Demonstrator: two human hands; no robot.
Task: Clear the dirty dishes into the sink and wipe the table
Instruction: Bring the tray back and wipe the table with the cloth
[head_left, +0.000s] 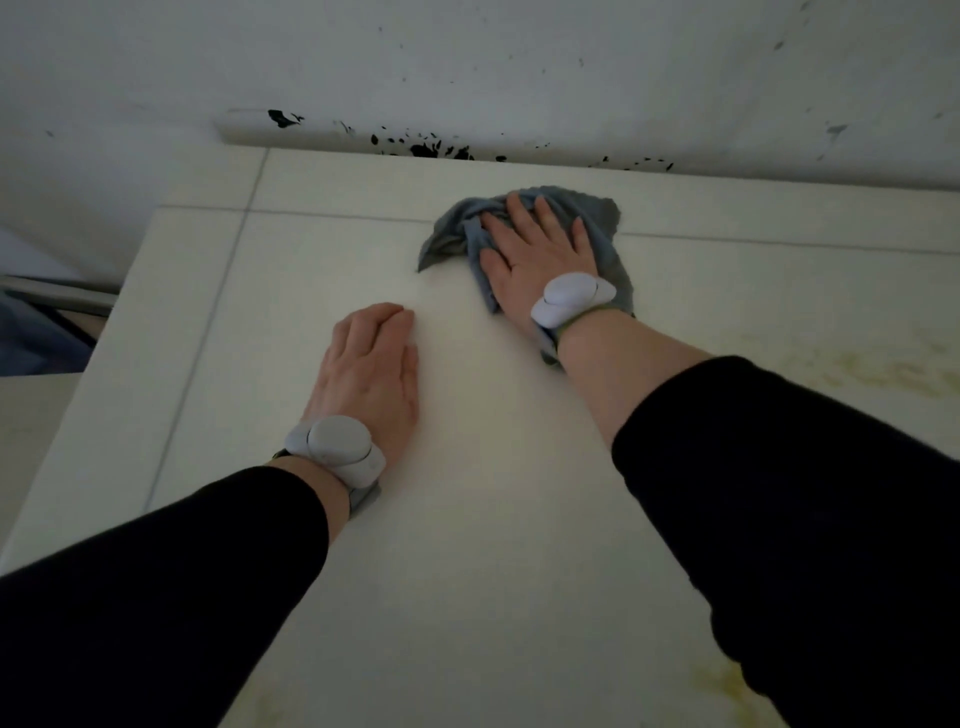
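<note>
A crumpled grey-blue cloth (597, 218) lies on the white table (493, 519) near its far edge. My right hand (535, 249) lies flat on top of the cloth with straight, spread fingers, pressing it to the surface. My left hand (371, 374) rests palm down on the bare tabletop nearer to me, fingers straight and together, holding nothing. Both wrists wear pale grey bands over black sleeves. No dishes are in view.
A white wall (519, 67) with black specks and chipped paint runs along the table's far edge. Yellowish stains (883, 374) mark the tabletop at the right. The table's left edge (78, 415) drops off beside a dark object at the far left.
</note>
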